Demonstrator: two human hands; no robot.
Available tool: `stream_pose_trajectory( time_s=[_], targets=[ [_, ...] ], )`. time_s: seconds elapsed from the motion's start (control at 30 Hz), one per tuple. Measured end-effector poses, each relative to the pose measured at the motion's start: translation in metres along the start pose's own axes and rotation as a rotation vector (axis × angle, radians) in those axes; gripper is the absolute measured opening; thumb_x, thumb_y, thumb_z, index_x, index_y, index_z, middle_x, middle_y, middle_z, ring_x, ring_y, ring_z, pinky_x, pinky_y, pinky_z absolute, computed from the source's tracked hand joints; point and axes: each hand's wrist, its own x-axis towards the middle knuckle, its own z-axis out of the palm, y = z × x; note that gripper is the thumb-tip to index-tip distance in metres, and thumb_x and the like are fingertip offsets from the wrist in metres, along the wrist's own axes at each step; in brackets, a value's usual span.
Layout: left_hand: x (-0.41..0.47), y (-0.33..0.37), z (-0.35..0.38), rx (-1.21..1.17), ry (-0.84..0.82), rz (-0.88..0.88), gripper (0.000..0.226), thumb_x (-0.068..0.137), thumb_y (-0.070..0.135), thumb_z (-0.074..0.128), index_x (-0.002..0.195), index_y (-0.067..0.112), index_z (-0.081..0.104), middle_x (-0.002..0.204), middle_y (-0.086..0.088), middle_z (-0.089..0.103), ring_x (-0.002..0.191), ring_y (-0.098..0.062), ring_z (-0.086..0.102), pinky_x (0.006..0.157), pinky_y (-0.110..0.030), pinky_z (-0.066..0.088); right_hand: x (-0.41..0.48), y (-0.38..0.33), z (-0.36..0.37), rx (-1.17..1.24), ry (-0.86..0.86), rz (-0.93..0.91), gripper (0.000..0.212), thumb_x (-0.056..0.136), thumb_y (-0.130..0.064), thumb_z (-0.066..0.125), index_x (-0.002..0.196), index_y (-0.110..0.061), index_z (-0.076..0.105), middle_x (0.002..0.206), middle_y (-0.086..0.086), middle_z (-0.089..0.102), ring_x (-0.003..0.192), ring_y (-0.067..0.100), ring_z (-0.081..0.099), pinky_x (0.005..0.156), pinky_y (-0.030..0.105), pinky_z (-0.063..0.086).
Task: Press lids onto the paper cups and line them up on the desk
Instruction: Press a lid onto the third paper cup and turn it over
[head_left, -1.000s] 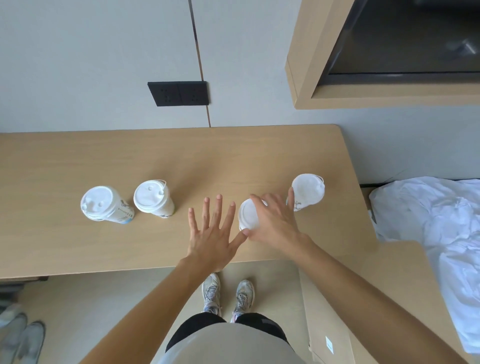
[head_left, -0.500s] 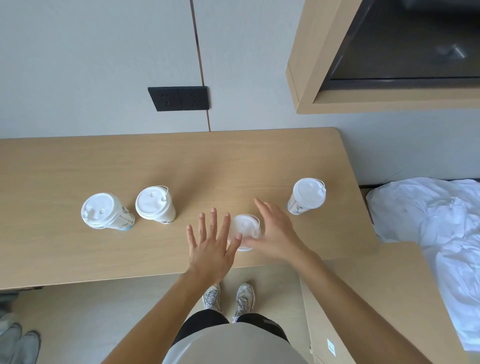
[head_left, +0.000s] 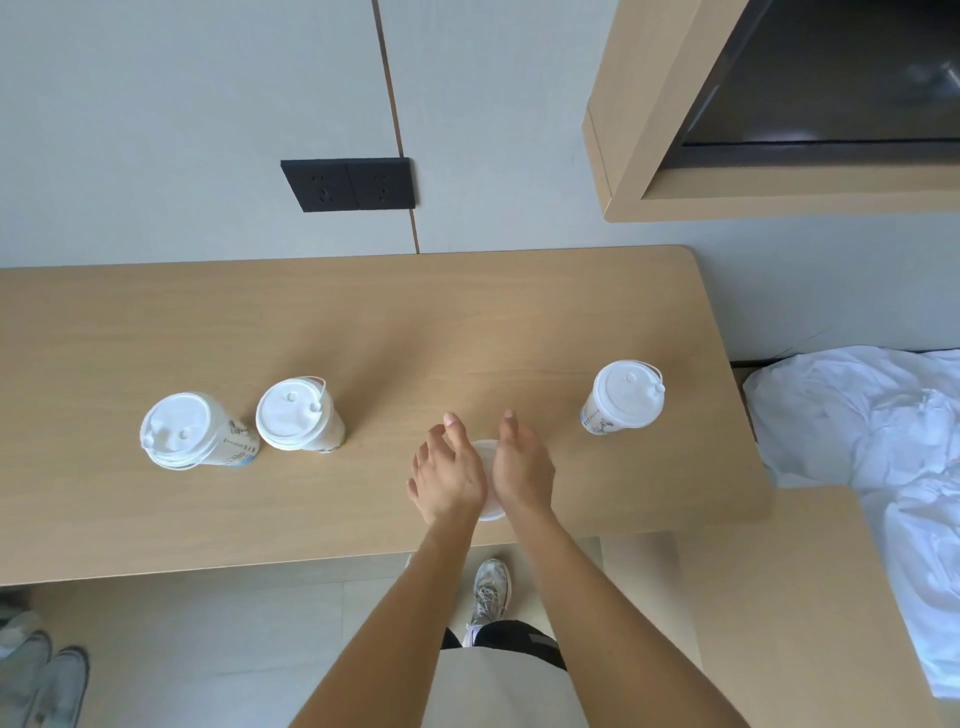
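1. Wooden surface (head_left: 363, 322) against a grey wall, a bed with white sheets (head_left: 857, 441) off its right end.
2. Left hand (head_left: 448, 475) and right hand (head_left: 522, 467) flank a lidded cup (head_left: 488, 480) near the front edge, palms facing each other, fingers loosely extended.
3. Only a sliver of white lid shows between them. Both hands look pressed to its sides, neither wrapped round it; contact underneath is hidden.
4. Judgement: a two-sided cradle suits sliding or squaring the cup into the row, not pressing the lid down.
5. Outward: right cup (head_left: 623, 397) stands well apart, lid seated. Two left cups (head_left: 296, 415), (head_left: 195, 431) stand just beside each other, also lidded.
6. Judgement: all four lids appear on; the middle cup sits nearer the front edge than the others, so alignment remains.
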Motion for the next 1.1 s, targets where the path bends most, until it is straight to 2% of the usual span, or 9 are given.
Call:
stream_pose_trajectory(
  time_s=[0.1, 0.23, 0.47, 0.6, 0.73, 0.83, 0.93, 1.0, 1.1],
  targets=[
    [0.002, 0.001, 0.003, 0.062, 0.037, 0.053, 0.061, 0.102, 0.054, 0.009, 0.131, 0.026, 0.055, 0.133, -0.007, 0.064, 0.135, -0.029, 0.047, 0.115, -0.054, 0.027, 0.006, 0.005, 0.003, -0.004, 0.041, -0.021, 0.053, 0.111, -0.046, 0.03, 0.106, -0.009, 0.067, 0.113, 0.012, 0.069, 0.114, 0.035, 0.061, 0.102, 0.045, 0.045],
    [0.005, 0.001, 0.004, 0.079, 0.051, 0.037, 0.045, 0.105, 0.043, 0.014, 0.117, 0.028, 0.054, 0.123, -0.005, 0.066, 0.132, -0.027, 0.049, 0.115, -0.056, 0.025, 0.009, 0.007, 0.007, -0.003, 0.071, -0.035, 0.049, 0.111, -0.041, 0.032, 0.103, -0.006, 0.066, 0.109, 0.012, 0.07, 0.108, 0.035, 0.063, 0.097, 0.043, 0.046],
    [0.01, -0.005, 0.009, 0.088, 0.051, 0.071, 0.045, 0.101, 0.042, 0.011, 0.112, 0.029, 0.053, 0.116, -0.001, 0.068, 0.128, -0.025, 0.052, 0.116, -0.058, 0.024, 0.01, 0.011, 0.008, 0.001, 0.076, -0.049, 0.042, 0.112, -0.037, 0.032, 0.097, -0.011, 0.062, 0.108, 0.012, 0.07, 0.108, 0.034, 0.062, 0.094, 0.039, 0.042],
    [0.008, -0.002, 0.004, 0.111, 0.009, 0.125, 0.04, 0.106, 0.036, 0.016, 0.119, 0.027, 0.052, 0.126, -0.003, 0.065, 0.134, -0.025, 0.047, 0.118, -0.058, 0.02, 0.006, 0.01, 0.007, 0.057, 0.077, -0.003, 0.047, 0.113, -0.039, 0.03, 0.125, -0.011, 0.066, 0.128, 0.012, 0.069, 0.126, 0.034, 0.059, 0.101, 0.036, 0.039],
    [0.013, 0.009, -0.004, 0.256, -0.019, 0.388, 0.057, 0.101, 0.049, 0.011, 0.142, 0.028, 0.044, 0.143, 0.005, 0.056, 0.148, -0.023, 0.033, 0.122, -0.063, 0.006, -0.007, 0.015, 0.008, 0.307, 0.094, 0.231, 0.056, 0.112, -0.047, 0.029, 0.15, -0.013, 0.05, 0.147, 0.013, 0.059, 0.139, 0.034, 0.051, 0.112, 0.039, 0.036],
    [0.02, 0.016, -0.012, 0.381, 0.009, 0.666, 0.067, 0.097, 0.054, 0.011, 0.141, 0.022, 0.05, 0.142, 0.006, 0.06, 0.149, -0.023, 0.035, 0.123, -0.062, 0.003, -0.018, 0.024, 0.009, 0.463, 0.09, 0.417, 0.065, 0.11, -0.052, 0.031, 0.16, -0.011, 0.033, 0.156, 0.018, 0.05, 0.143, 0.038, 0.047, 0.116, 0.045, 0.035],
    [0.025, 0.013, -0.02, 0.392, 0.089, 0.811, 0.057, 0.101, 0.051, 0.025, 0.134, 0.019, 0.058, 0.134, 0.004, 0.066, 0.143, -0.025, 0.045, 0.124, -0.062, 0.007, -0.021, 0.033, 0.003, 0.418, 0.106, 0.415, 0.074, 0.107, -0.059, 0.034, 0.163, -0.012, 0.023, 0.159, 0.021, 0.043, 0.145, 0.041, 0.044, 0.118, 0.05, 0.034],
    [0.02, 0.011, -0.026, 0.322, 0.13, 0.72, 0.058, 0.1, 0.055, 0.024, 0.132, 0.021, 0.058, 0.133, 0.003, 0.066, 0.142, -0.023, 0.045, 0.123, -0.059, 0.006, -0.018, 0.035, -0.008, 0.354, 0.137, 0.325, 0.076, 0.105, -0.063, 0.034, 0.162, -0.013, 0.027, 0.157, 0.019, 0.047, 0.142, 0.04, 0.048, 0.117, 0.051, 0.038],
    [0.002, 0.004, -0.027, 0.163, 0.125, 0.387, 0.068, 0.094, 0.065, 0.017, 0.135, 0.026, 0.056, 0.138, 0.002, 0.062, 0.142, -0.02, 0.041, 0.123, -0.057, 0.007, -0.007, 0.021, -0.018, 0.186, 0.176, 0.055, 0.073, 0.101, -0.068, 0.03, 0.147, -0.016, 0.051, 0.141, 0.013, 0.062, 0.132, 0.036, 0.056, 0.113, 0.056, 0.04]
  ],
)
